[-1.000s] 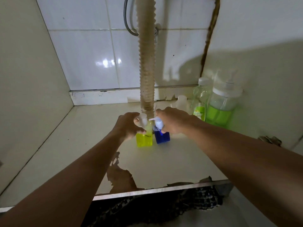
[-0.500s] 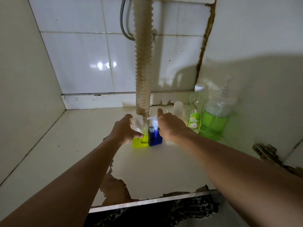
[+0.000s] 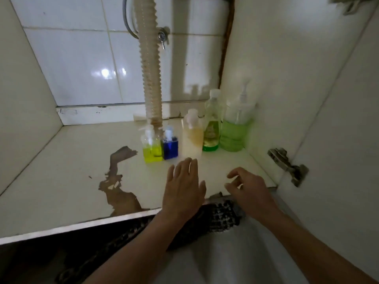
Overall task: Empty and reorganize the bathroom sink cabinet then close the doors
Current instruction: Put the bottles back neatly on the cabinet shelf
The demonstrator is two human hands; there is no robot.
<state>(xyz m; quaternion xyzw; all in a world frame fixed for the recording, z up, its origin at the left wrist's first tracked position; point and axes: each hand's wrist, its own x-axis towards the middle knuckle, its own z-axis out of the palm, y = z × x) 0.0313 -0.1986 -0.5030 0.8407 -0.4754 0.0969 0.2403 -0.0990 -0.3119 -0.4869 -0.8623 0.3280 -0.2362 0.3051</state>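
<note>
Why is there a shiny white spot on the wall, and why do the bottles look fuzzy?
Head view: the spot is light glare on the glossy tile wall; the bottles, like the blue bottle, look smeared, probably by motion blur; wide-angle lens bends the cabinet edges.

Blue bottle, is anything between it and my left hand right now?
Nothing visible. The left hand hovers open in front of the blue bottle, with only bare shelf between them. The yellow bottle stands beside it, not in the way.

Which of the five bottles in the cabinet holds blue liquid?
The small square pump bottle, second from the left in the row, directly right of the yellow bottle. The others hold yellow, pale amber or green liquid.
</note>
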